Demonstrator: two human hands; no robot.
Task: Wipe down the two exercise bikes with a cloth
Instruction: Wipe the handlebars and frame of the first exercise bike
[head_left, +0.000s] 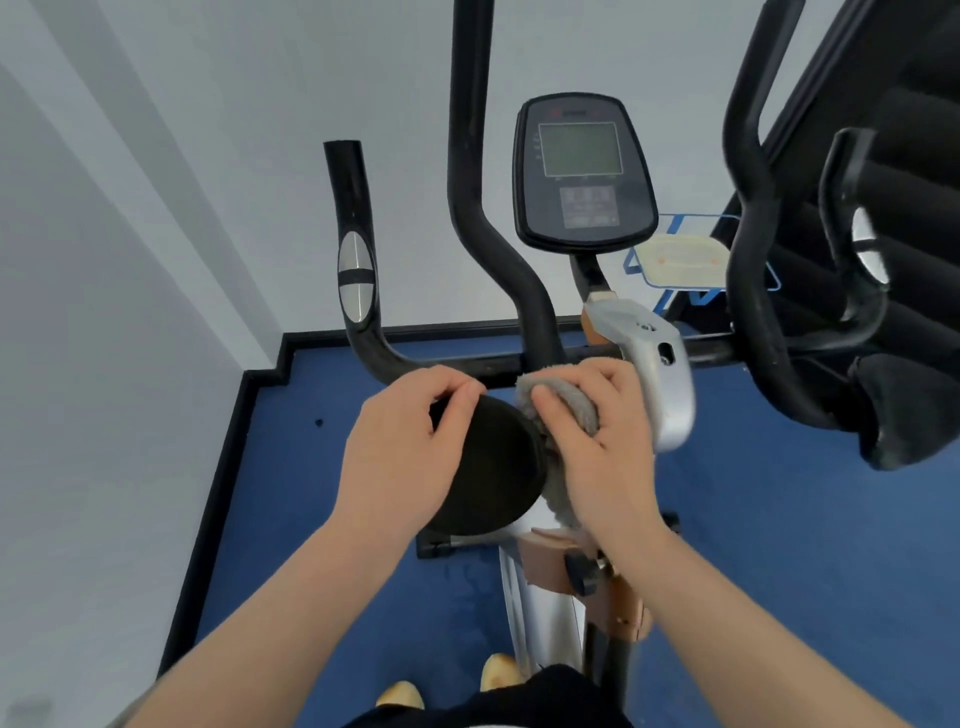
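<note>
A person stands at the near end of an exercise bike, both bare forearms reaching in from the near edge. The left hand has its grip curled over the far left rim of a black round disc on the bike, thumb and fingertips pinching the edge. The right hand is just right of it, fingers curled round a grey cloth bunched against the bike's frame, between the disc and the silver column; part of the cloth hangs down beside the disc. Far of the hands, the black handlebar curves up on the left with a silver sensor pad on it, and the console with its grey screen stands in the middle. At the right, a second set of black bars and pads rises, well apart from the hands. The floor is blue, edged by a black skirting against white walls. Yellow shoes show at the near edge.
</note>
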